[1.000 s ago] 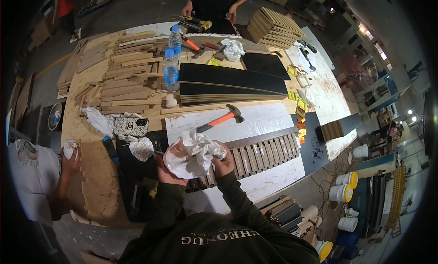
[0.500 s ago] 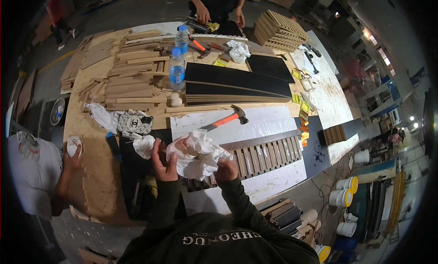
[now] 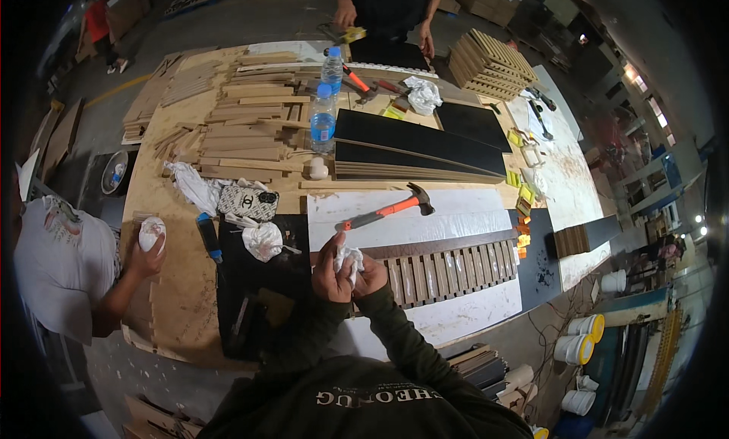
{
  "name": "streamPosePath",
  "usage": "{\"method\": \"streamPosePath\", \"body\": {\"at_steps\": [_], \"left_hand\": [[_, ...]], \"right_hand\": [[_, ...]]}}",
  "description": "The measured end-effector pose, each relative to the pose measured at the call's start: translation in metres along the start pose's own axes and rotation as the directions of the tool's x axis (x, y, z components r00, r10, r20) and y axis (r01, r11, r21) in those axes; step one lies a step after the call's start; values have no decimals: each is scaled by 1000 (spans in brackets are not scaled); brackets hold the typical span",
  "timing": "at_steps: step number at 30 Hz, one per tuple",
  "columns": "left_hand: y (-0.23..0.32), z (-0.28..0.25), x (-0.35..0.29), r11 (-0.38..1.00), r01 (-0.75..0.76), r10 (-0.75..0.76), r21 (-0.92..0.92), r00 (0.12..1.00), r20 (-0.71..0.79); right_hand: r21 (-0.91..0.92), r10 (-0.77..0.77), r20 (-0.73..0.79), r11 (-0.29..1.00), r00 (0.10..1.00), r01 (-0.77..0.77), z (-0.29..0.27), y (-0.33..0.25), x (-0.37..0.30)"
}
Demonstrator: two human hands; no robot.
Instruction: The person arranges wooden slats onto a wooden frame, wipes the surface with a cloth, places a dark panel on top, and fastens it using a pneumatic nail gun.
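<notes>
Between my two hands is a crumpled white rag [image 3: 350, 258], bunched up small. My left hand [image 3: 329, 278] wraps round one side of it, fingers pointing up. From the other side my right hand [image 3: 370, 276] closes on the rag, its fingers partly hidden. Just beyond them lies a claw hammer [image 3: 391, 207] with an orange and grey handle, on a white board [image 3: 456, 204]. Right beside my right hand a slatted wooden panel [image 3: 448, 270] stretches away to the right. To the left, a white wad [image 3: 263, 241] rests on a black board [image 3: 295, 230].
Black-faced boards [image 3: 410, 139] are stacked beyond the hammer. Two water bottles [image 3: 323, 122] stand beside many wooden strips [image 3: 239, 144]. A patterned phone [image 3: 249, 203] lies left. A co-worker's hand [image 3: 146, 258] holds a white wad; another person [image 3: 391, 14] stands across the table.
The rag, spread out wide between my hands before, is now squeezed into a small bunch. My hands have come together. The view has shifted, so the table appears farther right.
</notes>
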State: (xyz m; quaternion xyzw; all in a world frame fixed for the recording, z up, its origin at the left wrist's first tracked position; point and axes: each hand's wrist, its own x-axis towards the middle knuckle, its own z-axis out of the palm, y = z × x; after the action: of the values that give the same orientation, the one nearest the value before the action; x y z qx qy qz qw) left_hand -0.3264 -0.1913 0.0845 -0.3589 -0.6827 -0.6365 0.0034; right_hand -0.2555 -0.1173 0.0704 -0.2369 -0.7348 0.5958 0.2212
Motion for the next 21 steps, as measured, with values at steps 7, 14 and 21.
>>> {"method": "streamPosePath", "body": {"at_steps": [7, 14, 21], "left_hand": [[-15, 23, 36, 998, 65, -65, 2, 998, 16], [-97, 41, 129, 938, -112, 65, 329, 986, 151], [-68, 20, 103, 996, -73, 68, 54, 992, 102]], "right_hand": [[-340, -261, 11, 907, 965, 249, -27, -6, 14], [622, 89, -48, 782, 995, -40, -34, -6, 4], [899, 334, 4, 412, 943, -150, -42, -5, -6]]}}
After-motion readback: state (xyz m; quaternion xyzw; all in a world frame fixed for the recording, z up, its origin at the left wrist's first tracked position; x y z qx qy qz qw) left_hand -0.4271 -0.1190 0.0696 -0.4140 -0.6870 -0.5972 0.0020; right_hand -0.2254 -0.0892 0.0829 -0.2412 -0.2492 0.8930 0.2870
